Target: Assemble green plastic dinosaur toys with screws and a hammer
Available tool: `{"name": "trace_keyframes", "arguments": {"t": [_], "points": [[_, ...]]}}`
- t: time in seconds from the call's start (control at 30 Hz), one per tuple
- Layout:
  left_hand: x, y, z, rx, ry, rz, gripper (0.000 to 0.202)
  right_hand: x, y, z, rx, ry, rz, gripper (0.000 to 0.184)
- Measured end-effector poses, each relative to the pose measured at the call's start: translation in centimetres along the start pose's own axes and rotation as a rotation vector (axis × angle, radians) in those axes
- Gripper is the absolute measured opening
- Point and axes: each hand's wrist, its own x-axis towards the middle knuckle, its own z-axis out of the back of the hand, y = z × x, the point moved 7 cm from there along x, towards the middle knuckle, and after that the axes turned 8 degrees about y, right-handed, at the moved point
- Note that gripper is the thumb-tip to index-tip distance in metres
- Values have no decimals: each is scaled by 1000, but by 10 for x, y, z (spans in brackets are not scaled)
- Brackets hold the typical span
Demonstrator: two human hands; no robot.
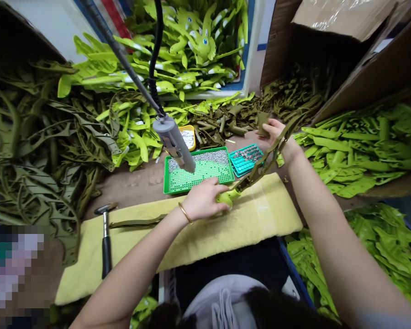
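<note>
On a yellow cloth (253, 214) ringed by heaped green cutouts (363, 146), our left hand (205, 199) curls closed over the lime end of an olive strap (260, 167) resting there, while our right hand (276, 137), partly closed, pinches a small olive piece (263, 124) beyond a tray of metal studs (200, 171).

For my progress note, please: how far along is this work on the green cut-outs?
Possibly done: the bright green cut-outs piled in the carton at right, though unconfirmed. In hand: one olive cut-out held on the yellow towel by the left hand, the right hand beside it. Remaining: the olive heap at left, seemingly.
</note>
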Motion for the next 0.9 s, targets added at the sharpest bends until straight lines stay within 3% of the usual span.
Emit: {"name": "trace_keyframes", "arguments": {"t": [0.13, 0.2, 0.27, 0.33, 0.4, 0.47, 0.57, 0.77, 0.83, 0.9], "points": [[8, 7, 4, -62, -6, -26, 49, -76, 5, 25, 126, -54, -42, 35], [14, 11, 6, -64, -11, -26, 49, -114, 7, 22, 96, -22, -109, 44], [20, 13, 6, -49, -3, -14, 50, -144, 9, 1, -1, 94, -185, 52], [26, 11, 5, -23, 9, 3, 52, -162, 12, -35, -188, 282, -215, 50], [29, 7, 5, 7, 18, 24, 52, -168, 18, -74, -454, 440, -134, 37], [30, 3, 4, 31, 27, 45, 50, -167, 24, -105, -707, 487, 0, 23], [27, -1, 4, 32, 29, 75, 46, -163, 26, -124, -899, 401, 97, 18], [26, -3, 4, 57, -1, 73, 41, -169, 17, -127, -966, 188, 64, 23], [28, -1, 4, 56, -12, 72, 39, -174, 13, -127, -953, 90, 67, 31], [27, 0, 4, 44, -31, 52, 38, -181, 9, -124, -871, -69, 104, 54]]}}
